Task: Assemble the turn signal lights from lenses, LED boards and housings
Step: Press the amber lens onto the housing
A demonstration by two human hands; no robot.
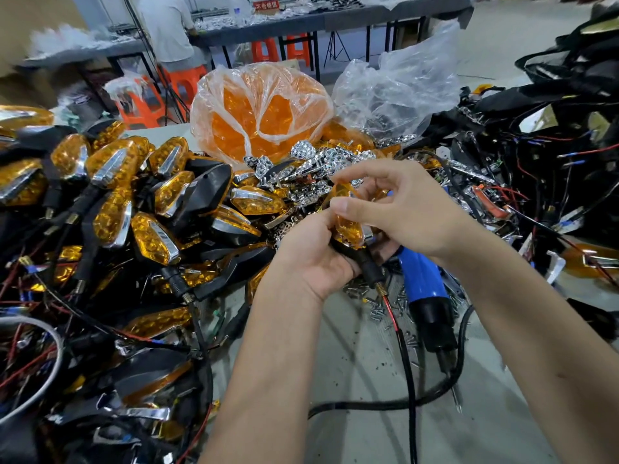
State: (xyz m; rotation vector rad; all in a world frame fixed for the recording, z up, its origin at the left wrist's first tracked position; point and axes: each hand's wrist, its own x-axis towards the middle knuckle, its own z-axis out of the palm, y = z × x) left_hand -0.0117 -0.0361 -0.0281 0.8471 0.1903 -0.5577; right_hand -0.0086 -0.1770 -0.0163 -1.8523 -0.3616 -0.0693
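A turn signal light (348,226) with an orange lens sits between both hands, above the middle of the grey table (361,380). The left hand (311,256) wraps its fingers around the black body from below and grips it. The right hand (402,209) pinches the top of the orange lens with its thumb and fingers. A black stem with a red and black wire (398,333) hangs down from the light.

Just behind the hands lies a blue and black electric screwdriver (425,289), with small screws (385,309) scattered beside it. A big pile of finished lights (117,202) fills the left side. Shiny silver pieces (311,165) lie past the hands. Behind them sits a clear bag of orange lenses (261,112). A heap of black parts and wires (536,135) is on the right.
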